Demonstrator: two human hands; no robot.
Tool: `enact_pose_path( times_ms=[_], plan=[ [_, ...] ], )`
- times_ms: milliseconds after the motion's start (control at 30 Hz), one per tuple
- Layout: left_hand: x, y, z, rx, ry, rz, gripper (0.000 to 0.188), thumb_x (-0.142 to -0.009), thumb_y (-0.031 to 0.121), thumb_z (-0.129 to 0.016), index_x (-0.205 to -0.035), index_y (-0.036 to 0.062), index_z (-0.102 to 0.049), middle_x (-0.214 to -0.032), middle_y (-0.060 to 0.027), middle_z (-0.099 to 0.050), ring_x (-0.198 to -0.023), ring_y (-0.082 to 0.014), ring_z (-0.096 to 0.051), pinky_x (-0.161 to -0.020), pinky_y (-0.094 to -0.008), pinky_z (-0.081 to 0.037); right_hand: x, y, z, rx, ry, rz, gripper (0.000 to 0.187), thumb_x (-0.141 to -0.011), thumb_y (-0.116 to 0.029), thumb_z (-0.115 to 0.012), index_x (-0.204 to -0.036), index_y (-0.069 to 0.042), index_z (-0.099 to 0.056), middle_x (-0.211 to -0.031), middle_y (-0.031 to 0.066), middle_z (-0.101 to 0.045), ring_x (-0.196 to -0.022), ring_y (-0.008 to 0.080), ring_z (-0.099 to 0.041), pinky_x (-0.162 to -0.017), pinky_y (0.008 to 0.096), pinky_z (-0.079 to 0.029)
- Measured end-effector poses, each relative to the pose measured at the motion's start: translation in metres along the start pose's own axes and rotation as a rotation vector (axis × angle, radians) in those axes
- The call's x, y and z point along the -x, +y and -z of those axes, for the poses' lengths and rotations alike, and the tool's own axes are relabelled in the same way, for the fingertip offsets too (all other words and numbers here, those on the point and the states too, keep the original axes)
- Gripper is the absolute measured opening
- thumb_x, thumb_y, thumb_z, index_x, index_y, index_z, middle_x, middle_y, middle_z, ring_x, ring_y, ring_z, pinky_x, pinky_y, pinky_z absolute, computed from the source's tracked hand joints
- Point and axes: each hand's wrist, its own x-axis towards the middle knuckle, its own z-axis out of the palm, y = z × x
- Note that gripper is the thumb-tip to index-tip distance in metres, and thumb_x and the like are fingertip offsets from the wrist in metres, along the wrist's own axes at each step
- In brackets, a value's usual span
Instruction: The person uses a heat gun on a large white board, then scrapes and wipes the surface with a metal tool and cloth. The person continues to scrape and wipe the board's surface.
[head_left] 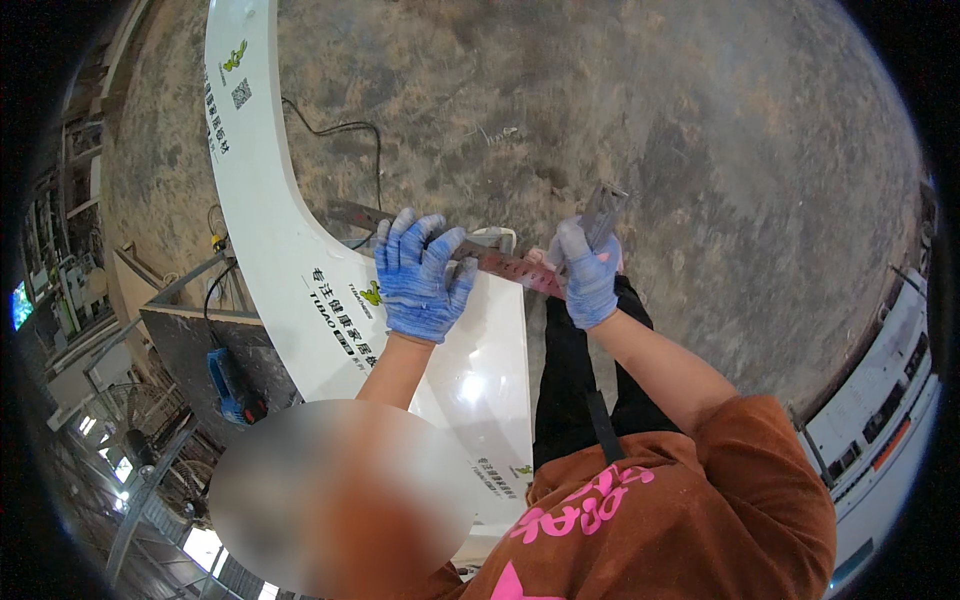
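Note:
A white panel [400, 330] with a curved inner edge and printed markings lies in front of me. Across its far end runs the long blade of a metal try square [520, 271], reddish where it catches the light. My left hand [420, 275], in a blue-and-white knit glove, lies over the blade and panel with its fingers spread. To the right, my gloved right hand [587, 272] is closed round the square near its corner, and the thick grey stock sticks up past the fingers. Part of the blade is hidden under my left hand.
A blue corded power tool [236, 385] rests on a dark tabletop [190, 340] left of the panel. A black cable [378, 150] trails over the concrete floor [700, 130]. Beyond the table stands a fan [150, 440]. White equipment [870, 400] lines the right side.

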Motion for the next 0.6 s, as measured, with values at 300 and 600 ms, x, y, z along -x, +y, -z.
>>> enact_pose_path(
  times_ms=[300, 600],
  plan=[
    [-0.003, 0.003, 0.002, 0.0, -0.007, -0.056, 0.029, -0.076, 0.022, -0.067, -0.104, 0.0171, -0.064, -0.112, -0.006, -0.059, -0.119, -0.033, -0.049, -0.108, -0.0533, -0.029, 0.015, 0.018, -0.019, 0.044, 0.04, 0.042, 0.022, -0.088, -0.026, -0.068, -0.093, -0.006, -0.06, -0.078, 0.0001, -0.059, -0.07, 0.011, -0.056, -0.062, 0.0278, -0.044],
    [0.017, 0.004, 0.001, -0.014, -0.152, -0.136, 0.032, -0.08, 0.034, -0.065, -0.11, 0.0227, -0.064, -0.115, -0.0023, -0.058, -0.119, -0.028, -0.049, -0.105, -0.0464, -0.033, 0.038, 0.006, 0.024, -0.117, 0.069, -0.016, 0.021, -0.089, -0.02, -0.067, -0.102, -0.005, -0.06, -0.082, -0.0001, -0.06, -0.075, 0.0099, -0.057, -0.067, 0.0271, -0.046]
  ],
)
